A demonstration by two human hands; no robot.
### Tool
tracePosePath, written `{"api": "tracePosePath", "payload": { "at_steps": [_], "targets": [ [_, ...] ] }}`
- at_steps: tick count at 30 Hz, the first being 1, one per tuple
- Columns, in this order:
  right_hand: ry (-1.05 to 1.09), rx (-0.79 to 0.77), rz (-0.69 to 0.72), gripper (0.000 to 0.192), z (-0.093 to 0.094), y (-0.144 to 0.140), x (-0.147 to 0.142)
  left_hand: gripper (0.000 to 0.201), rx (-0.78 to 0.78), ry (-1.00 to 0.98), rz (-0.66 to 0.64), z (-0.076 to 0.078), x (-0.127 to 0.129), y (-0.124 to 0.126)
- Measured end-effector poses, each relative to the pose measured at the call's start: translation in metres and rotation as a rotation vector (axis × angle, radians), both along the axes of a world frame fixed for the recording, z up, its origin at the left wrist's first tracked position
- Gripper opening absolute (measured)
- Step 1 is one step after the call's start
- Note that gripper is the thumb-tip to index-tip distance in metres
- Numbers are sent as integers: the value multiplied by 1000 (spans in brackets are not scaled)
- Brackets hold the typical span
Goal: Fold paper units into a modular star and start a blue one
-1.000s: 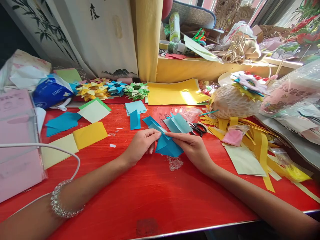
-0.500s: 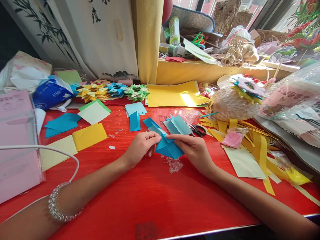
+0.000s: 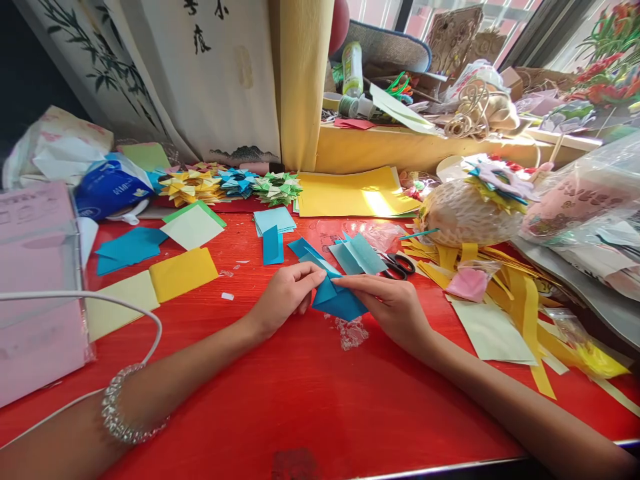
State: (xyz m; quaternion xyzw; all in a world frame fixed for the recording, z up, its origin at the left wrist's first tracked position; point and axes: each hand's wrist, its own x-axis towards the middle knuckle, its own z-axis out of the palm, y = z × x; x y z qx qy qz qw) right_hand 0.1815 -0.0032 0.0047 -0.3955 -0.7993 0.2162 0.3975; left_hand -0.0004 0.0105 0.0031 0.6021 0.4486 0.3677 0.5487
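Between my two hands is a blue folded paper, with creased flaps, held just above the table. My left hand pinches its upper left edge between thumb and fingers. With thumb and fingertips, my right hand grips its right side, the index finger lying along the top edge. Behind it lie other folded blue papers: a narrow piece at the left and a lighter blue, half-opened piece at the right. Black-handled scissors rest partly hidden beside that piece.
Finished paper stars and a yellow paper stack line the back of the red table. Loose sheets and a white cable are at left; yellow strips and a foam-netted ball at right.
The view has shifted slightly, so everything sits a little further right and lower. My right index finger has moved slightly along the top edge of the blue paper; both hands keep their hold.
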Motion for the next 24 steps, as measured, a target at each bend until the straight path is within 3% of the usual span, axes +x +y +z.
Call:
{"api": "tracePosePath", "payload": {
  "at_steps": [9, 13, 24],
  "targets": [
    [-57, 22, 56, 28, -3, 1, -2, 31, 118, 98, 41, 2, 1, -2],
    [-67, -52, -12, 33, -3, 1, -1, 32, 185, 142, 77, 2, 0, -2],
    [-30, 72, -95, 27, -2, 1, 0, 35, 100, 54, 29, 3, 1, -4]
  ]
}}
